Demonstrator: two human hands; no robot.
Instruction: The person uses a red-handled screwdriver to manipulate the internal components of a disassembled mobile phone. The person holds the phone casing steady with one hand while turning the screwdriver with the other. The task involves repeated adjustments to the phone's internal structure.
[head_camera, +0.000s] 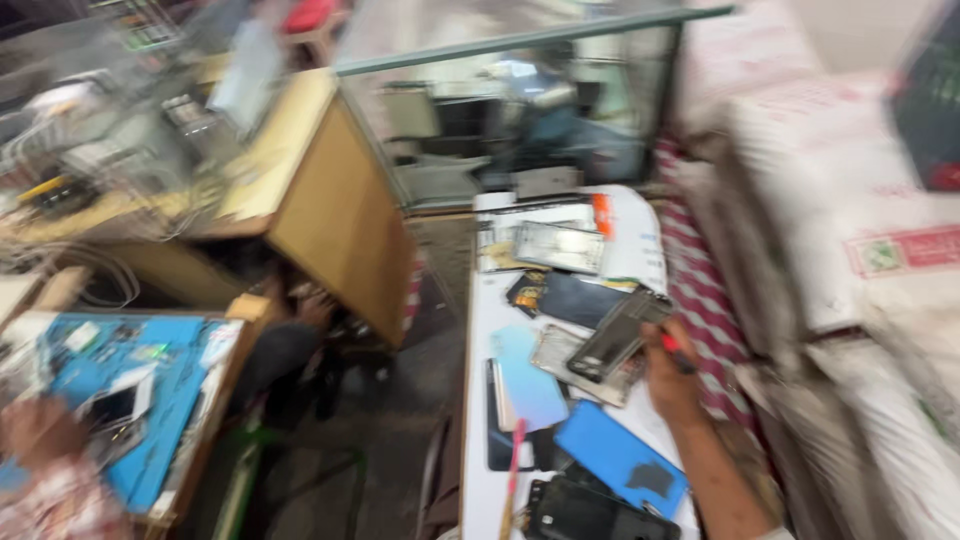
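Note:
My right hand (668, 378) lies on the white table (480, 330) at the right, closed around a small red-handled tool (676, 352). Its fingers touch a dark opened phone body (620, 335) that lies tilted over a silver phone frame (560, 352). My left hand (38, 430) is at the lower left edge, blurred, over a blue work mat (170, 400) beside a phone with a pale screen (115, 408). A patterned sleeve (60, 500) shows below it. Whether that hand holds anything is not visible.
Several phone backs and parts cover the white table: a light blue one (528, 378), a bright blue one (618, 458), a black one (585, 515), and a red-tipped stick (512, 470). A glass counter (520, 110) and wooden desk (330, 210) stand behind. White sacks (850, 220) are stacked at the right.

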